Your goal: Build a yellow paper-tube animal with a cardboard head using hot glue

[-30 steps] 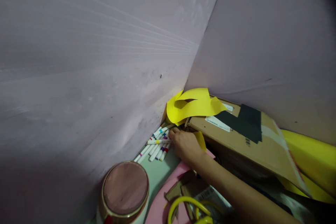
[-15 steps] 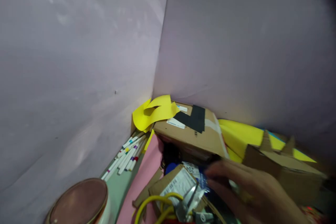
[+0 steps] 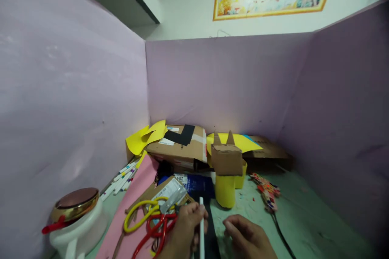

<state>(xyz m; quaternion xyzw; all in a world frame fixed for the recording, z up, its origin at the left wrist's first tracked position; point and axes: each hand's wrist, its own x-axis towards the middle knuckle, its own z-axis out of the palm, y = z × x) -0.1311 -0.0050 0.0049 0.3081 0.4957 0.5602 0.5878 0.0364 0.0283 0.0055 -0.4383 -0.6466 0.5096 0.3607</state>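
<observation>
Fingers [image 3: 194,215] of my left hand [image 3: 185,230] grasping white pen [image 3: 201,226] upright; right hand [image 3: 247,236] loosely curled, holding nothing, just beside it. Scissors [image 3: 152,226] left on tabletop [image 3: 304,218].

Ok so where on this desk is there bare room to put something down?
The bare patch is the green tabletop at right, between the colourful paper strip and the purple side wall. A smaller gap lies between the yellow cardboard figure and that strip. The left is crowded: scissors, pink sheet, markers, jar.
</observation>
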